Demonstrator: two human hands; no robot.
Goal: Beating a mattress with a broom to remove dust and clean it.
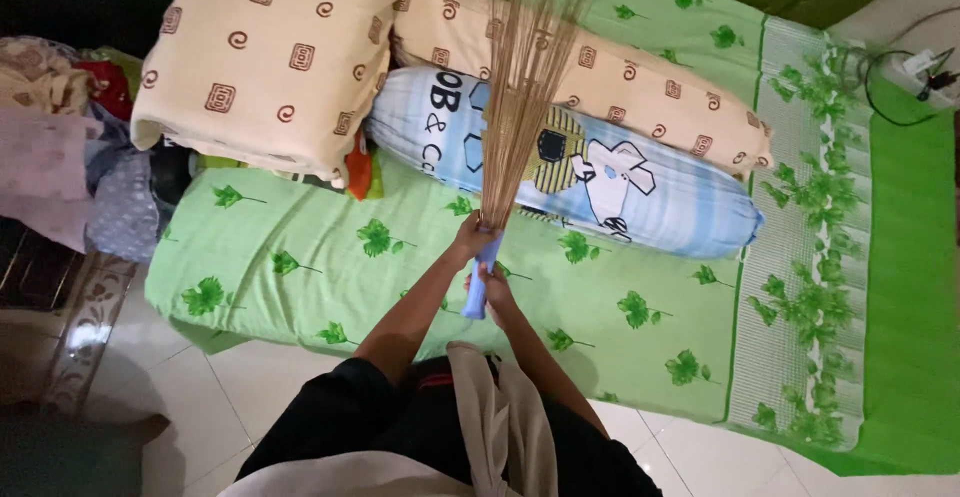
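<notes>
Both hands closed on a broom (pixel 517 97) handle at frame centre, left hand (pixel 471 236) above right hand (pixel 494 287), bristles fanned over a blue bolster (pixel 660 192), green bed (pixel 330 257), pillow (pixel 265 57) upper left.

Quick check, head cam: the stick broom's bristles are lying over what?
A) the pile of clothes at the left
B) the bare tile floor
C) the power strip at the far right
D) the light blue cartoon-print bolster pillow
D: the brown stick broom with a blue plastic handle, gripped by both the left hand and right hand, fans its bristles across the light blue cartoon-print bolster pillow on the green leaf-print bedsheet.
</notes>
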